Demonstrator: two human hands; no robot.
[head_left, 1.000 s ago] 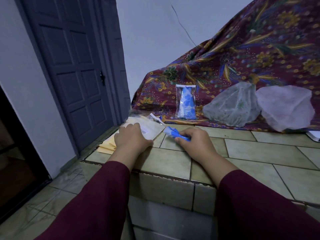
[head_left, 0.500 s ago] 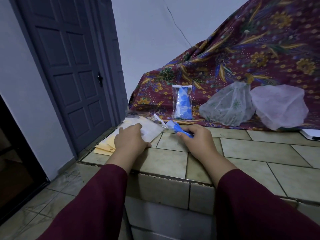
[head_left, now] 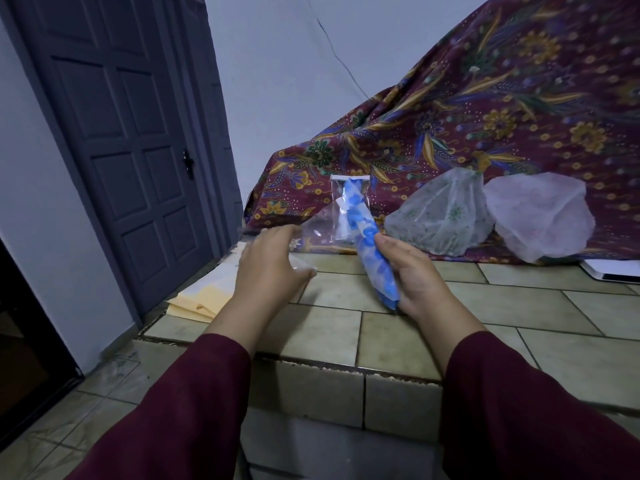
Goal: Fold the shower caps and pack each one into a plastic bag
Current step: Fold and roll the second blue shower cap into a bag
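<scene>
While she packs: a blue cap [head_left: 372,251] goes in next.
Right hand [head_left: 420,282]: fingers curl round the rolled cap, above the tiles [head_left: 519,306].
Left hand [head_left: 272,268]: holds a clear bag [head_left: 320,226]; I cannot tell how.
Next: open the bag's mouth, slide the cap in.

We see a tiled counter [head_left: 519,306] carrying yellow envelopes [head_left: 201,299], patterned cloth [head_left: 485,133], two loose shower caps [head_left: 440,220] and a white device's corner [head_left: 613,270].

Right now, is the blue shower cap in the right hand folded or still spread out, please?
Folded: the blue shower cap is a narrow roll, gripped by the right hand, not yet in a bag.
</scene>
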